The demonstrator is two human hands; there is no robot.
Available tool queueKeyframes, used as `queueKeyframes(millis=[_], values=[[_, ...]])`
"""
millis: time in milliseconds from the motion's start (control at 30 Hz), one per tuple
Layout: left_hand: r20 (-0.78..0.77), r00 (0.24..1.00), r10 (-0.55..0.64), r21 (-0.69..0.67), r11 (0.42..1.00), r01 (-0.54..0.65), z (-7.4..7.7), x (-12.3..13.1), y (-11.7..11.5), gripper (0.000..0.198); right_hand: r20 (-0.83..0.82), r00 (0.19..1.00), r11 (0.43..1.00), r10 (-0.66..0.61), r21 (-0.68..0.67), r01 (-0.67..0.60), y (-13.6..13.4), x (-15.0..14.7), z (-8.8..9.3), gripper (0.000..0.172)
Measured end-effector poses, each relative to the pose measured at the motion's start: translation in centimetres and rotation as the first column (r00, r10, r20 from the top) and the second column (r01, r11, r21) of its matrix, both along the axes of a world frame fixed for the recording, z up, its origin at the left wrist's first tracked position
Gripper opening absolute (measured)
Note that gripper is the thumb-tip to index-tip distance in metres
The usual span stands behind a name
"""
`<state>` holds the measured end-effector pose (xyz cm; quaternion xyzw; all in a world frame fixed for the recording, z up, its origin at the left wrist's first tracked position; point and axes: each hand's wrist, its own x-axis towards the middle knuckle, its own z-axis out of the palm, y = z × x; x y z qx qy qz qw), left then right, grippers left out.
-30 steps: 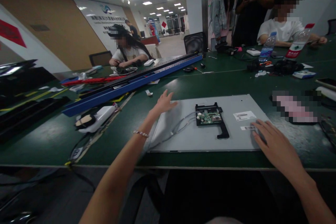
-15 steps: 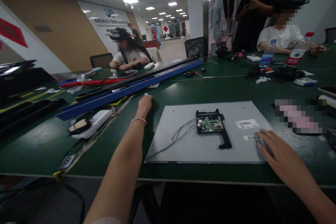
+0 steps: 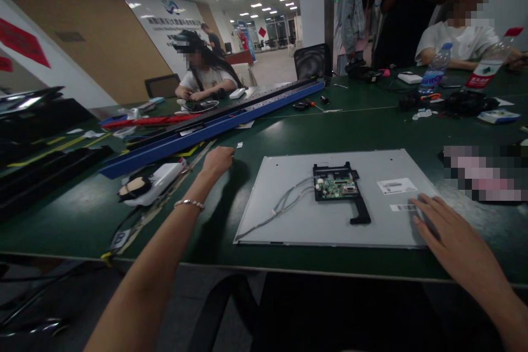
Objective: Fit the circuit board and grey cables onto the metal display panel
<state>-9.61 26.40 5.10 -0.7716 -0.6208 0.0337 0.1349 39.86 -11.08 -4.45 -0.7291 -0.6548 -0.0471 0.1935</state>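
Note:
A grey metal panel (image 3: 322,220) lies flat on the green table (image 3: 289,132) in front of me. On it sit a small green circuit board (image 3: 336,187) in a black frame, thin grey cables (image 3: 284,203) and two white labels (image 3: 396,186). My right hand (image 3: 443,231) rests open and flat on the panel's right near corner. My left hand (image 3: 216,160) is reached out over the table left of the panel, fingers curled shut. A tiny white piece (image 3: 239,145) lies just beyond it; I cannot make out whether the hand holds anything.
A long blue rail (image 3: 214,126) runs diagonally behind my left hand. A white device (image 3: 152,181) and a cable strip lie at the left. Water bottles (image 3: 435,74), tools and boxes sit at the far right. Several other people sit or stand at the table's far side.
My left hand left the panel's left edge, reached out to the small white piece, then drew back a little with fingers curled. My right hand stayed on the panel.

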Motion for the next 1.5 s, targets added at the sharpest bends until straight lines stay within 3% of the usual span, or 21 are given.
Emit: queueKeyframes(millis=[100,267,433,700,1000,1100,1167,1267,1500], values=[[-0.088,0.993,-0.081,0.005,0.997,0.082,0.5,0.4,-2.8,0.033,0.014,1.000,1.000,0.006,-0.011,-0.006,0.1,0.3,-0.3,0.053],[-0.004,0.989,-0.149,0.016,0.989,0.149,1.7,2.0,-5.0,0.040,0.032,0.999,1.000,0.017,-0.015,-0.017,0.3,1.0,-1.0,0.053],[0.022,0.994,-0.105,0.072,0.992,0.103,2.3,3.2,-2.3,0.037,0.036,0.999,1.000,0.022,0.009,-0.022,0.3,1.0,-1.2,0.054],[-0.023,1.000,0.008,-0.033,0.999,-0.009,0.0,2.9,3.2,0.043,0.019,0.999,0.999,0.046,0.027,-0.047,-0.2,0.6,-0.6,0.052],[-0.024,0.997,0.077,-0.024,0.997,-0.078,-0.7,2.9,5.6,0.034,-0.061,0.998,1.000,0.022,0.007,-0.021,-0.5,-0.2,1.2,0.051],[-0.030,0.995,0.096,-0.002,0.995,-0.097,-0.8,3.0,5.7,0.030,-0.113,0.981,0.987,0.158,0.024,-0.156,0.4,-2.2,3.2,0.050],[-0.030,0.993,0.111,0.010,0.994,-0.111,-0.8,3.1,5.8,0.030,-0.142,0.940,0.948,0.310,-0.029,-0.317,1.3,-3.9,4.5,0.050],[-0.022,0.992,0.122,0.019,0.992,-0.121,-0.9,3.0,5.8,0.031,-0.185,0.879,0.886,0.440,-0.072,-0.459,3.1,-6.0,5.8,0.051],[0.050,0.993,0.105,0.040,0.993,-0.107,-1.8,2.7,6.1,0.035,-0.208,0.843,0.845,0.496,-0.106,-0.524,5.2,-6.7,5.9,0.051]])
